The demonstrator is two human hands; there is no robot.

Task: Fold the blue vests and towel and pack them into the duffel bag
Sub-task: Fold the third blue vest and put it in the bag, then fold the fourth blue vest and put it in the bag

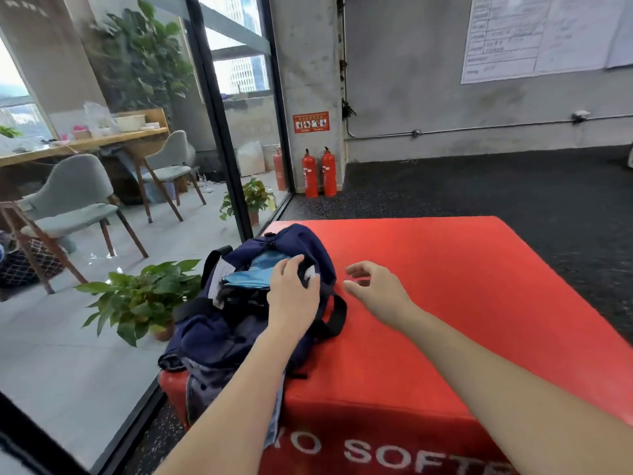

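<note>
1. Grey concrete wall (411,80) at the back, with white paper sheets (544,36) stuck up high on it.
2. Two red fire extinguishers (319,173) standing in the wall corner, under a red sign (311,122).
3. Dark speckled floor (496,186) all around a big red soft box (462,286), white letters on its front side.
4. Dark blue duffel bag (239,323) lying on the left edge of the red soft box, mouth wide open, near end drooping over the front left corner.
5. Light blue folded cloth (253,272) tucked inside the open mouth of the bag; vest or towel, cannot tell.
6. Black strap (337,317) looping off the bag's right side onto the red top.
7. Left hand (291,289) resting on the bag's right rim, fingers curled over the edge and gripping the dark cloth there.
8. Right hand (373,289) hanging just above the red top, right beside the bag, fingers loose and spread, holding nothing.
9. Glass wall with a black frame (222,114) on the left.
10. Green potted plants (144,296) on the pale floor behind the glass, close to the bag.
11. Grey chairs (78,200) and a wooden desk (85,142) farther back behind the glass.
</note>
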